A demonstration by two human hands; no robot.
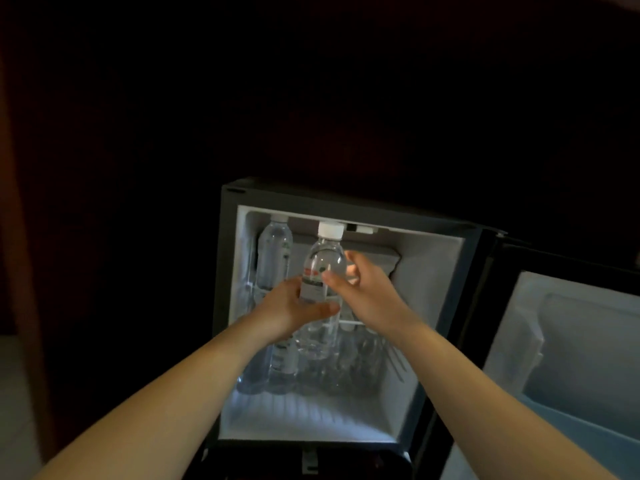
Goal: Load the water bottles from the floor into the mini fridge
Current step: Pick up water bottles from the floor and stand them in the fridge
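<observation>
The mini fridge [433, 271] stands open, lit from inside. In front of its upper shelf I hold a clear water bottle [323, 261] with a white cap upright. My left hand [294, 310] grips its lower body. My right hand [363, 289] touches its right side at the label, fingers spread. Another water bottle [273, 258] stands at the back left of the upper shelf. Several more bottles [346, 362] stand on the fridge floor below, partly hidden by my hands.
The fridge door [568, 344] is swung open to the right, its inner shelf showing. A wire shelf edge [353, 322] crosses the fridge's middle. The surroundings are dark; a strip of pale floor [14, 393] shows at the left.
</observation>
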